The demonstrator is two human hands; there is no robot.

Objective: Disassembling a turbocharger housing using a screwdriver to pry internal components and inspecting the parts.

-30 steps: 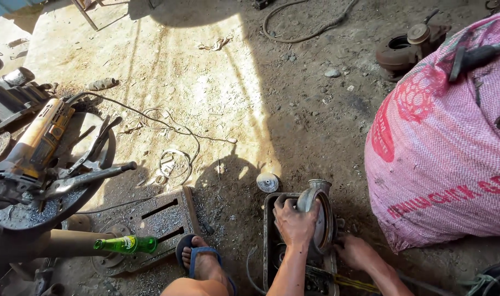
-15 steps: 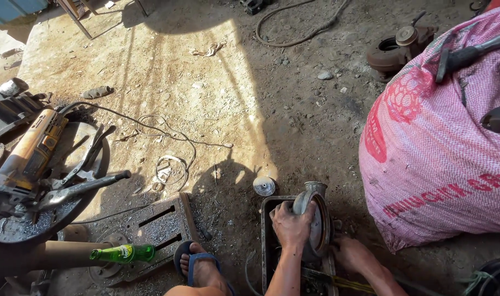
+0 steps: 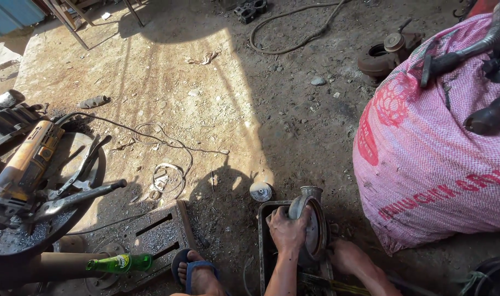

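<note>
At floor's bottom edge, left hand (image 3: 286,229) clamped over round metal housing (image 3: 311,222) in dark tray (image 3: 262,230); right hand (image 3: 346,256) beside, grip hidden in shadow.

Both hands (image 3: 287,230) and forearms are bare and sleeveless; a blue flip-flop (image 3: 194,269) straps one foot.

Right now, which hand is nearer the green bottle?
Left. The left hand grips the round metal housing in the tray, on the bottle's side. The right hand sits low on the housing's far side, farther from the green bottle.
</note>
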